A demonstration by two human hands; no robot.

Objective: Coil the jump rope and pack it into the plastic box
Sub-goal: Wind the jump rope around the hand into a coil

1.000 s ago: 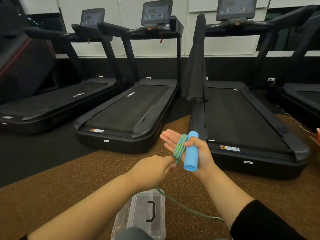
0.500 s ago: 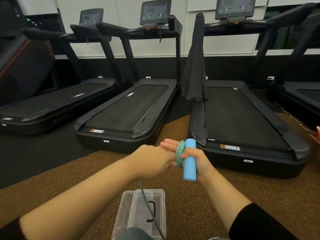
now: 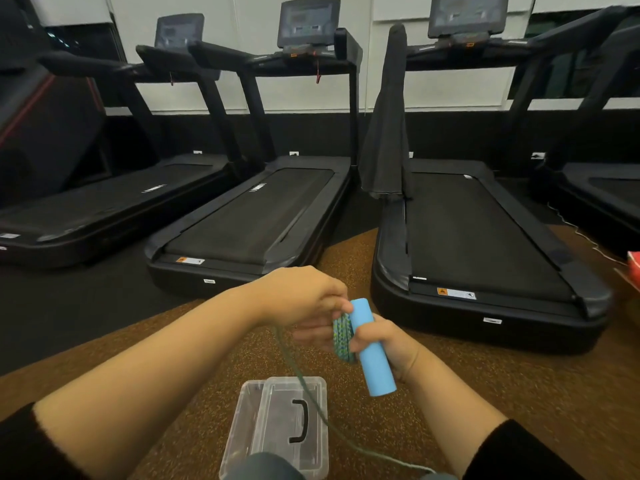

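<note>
The right hand (image 3: 388, 344) is closed around the blue handle (image 3: 372, 348), with a few loops of the green rope (image 3: 343, 337) wound on its fingers. The left hand (image 3: 304, 296) pinches the rope just beside those loops. I think the coiling is only partly done, since a long tail still hangs down past the hands and trails on the floor. The plastic box (image 3: 277, 427) waits below the hands with its lid (image 3: 294, 420) lying across it, so packing is still to come. There is open floor around the hands.
</note>
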